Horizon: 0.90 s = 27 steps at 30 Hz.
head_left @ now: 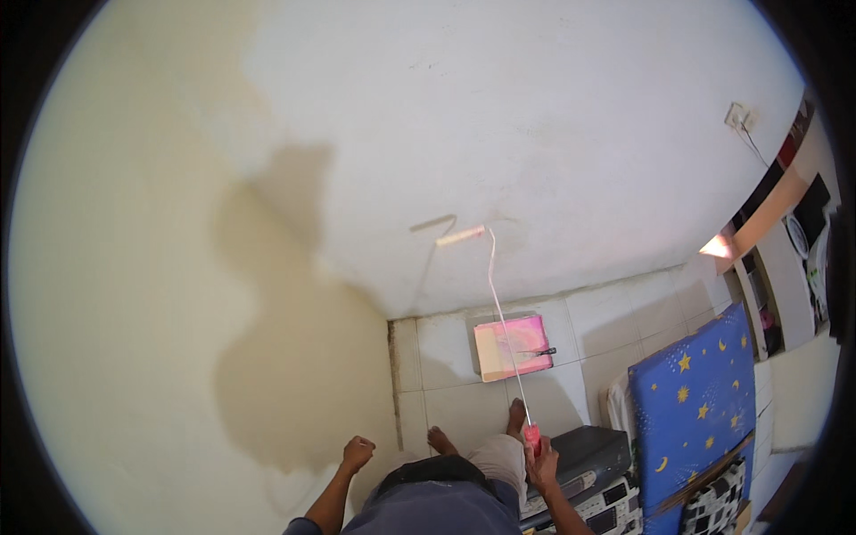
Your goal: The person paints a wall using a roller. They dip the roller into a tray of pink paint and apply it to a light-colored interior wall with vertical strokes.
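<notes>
My right hand [541, 465] is closed around the red handle of a long-framed paint roller [496, 281]. The roller's pale sleeve [460, 235] is up by the white wall [419, 116], low above the floor, and casts a shadow there; whether it touches the wall I cannot tell. My left hand [358, 454] hangs beside my body near the cream wall [134, 312], fingers curled, with nothing visible in it. On the floor in front of my feet lies a pink and cream paint tray [489, 354]. A small dark-handled brush [541, 353] rests across its right side.
A blue mattress [691, 401] with yellow stars and moons leans at my right. Close by my right leg stands a dark grey case [584, 455]. Shelves [780, 267] line the far right, and a wall socket [738, 116] has cords plugged in. White tiles [615, 312] cover the floor.
</notes>
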### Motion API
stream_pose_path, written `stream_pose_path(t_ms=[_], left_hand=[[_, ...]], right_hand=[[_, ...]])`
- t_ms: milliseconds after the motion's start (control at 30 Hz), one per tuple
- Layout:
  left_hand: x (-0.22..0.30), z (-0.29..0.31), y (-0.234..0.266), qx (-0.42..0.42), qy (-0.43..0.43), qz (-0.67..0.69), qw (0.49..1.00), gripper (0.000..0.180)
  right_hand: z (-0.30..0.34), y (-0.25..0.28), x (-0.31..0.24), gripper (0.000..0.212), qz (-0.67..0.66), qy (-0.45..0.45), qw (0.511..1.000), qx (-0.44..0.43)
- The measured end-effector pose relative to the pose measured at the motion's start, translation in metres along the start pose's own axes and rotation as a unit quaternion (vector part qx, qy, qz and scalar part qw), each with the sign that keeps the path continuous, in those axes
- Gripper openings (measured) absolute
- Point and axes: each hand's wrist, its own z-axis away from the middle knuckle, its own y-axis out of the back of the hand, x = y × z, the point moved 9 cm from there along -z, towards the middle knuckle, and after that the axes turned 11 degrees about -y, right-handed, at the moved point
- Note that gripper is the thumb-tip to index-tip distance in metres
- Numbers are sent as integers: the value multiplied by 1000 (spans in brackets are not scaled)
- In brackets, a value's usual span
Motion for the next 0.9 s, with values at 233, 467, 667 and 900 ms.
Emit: stream_pose_path(t_ms=[233, 467, 667, 900], left_hand=[[-14, 37, 10, -6, -11, -12, 1000, 28], [-49, 65, -17, -12, 29, 0, 1000, 28], [-37, 65, -12, 8, 30, -20, 999, 28], [-46, 61, 0, 5, 10, -41, 999, 28]], right_hand=[[-42, -38, -46, 32, -86, 35, 994, 65], [-80, -60, -55, 28, -67, 63, 991, 94], [-99, -54, -89, 30, -56, 33, 995, 72], [-153, -65, -110, 31, -164, 116, 976, 80]])
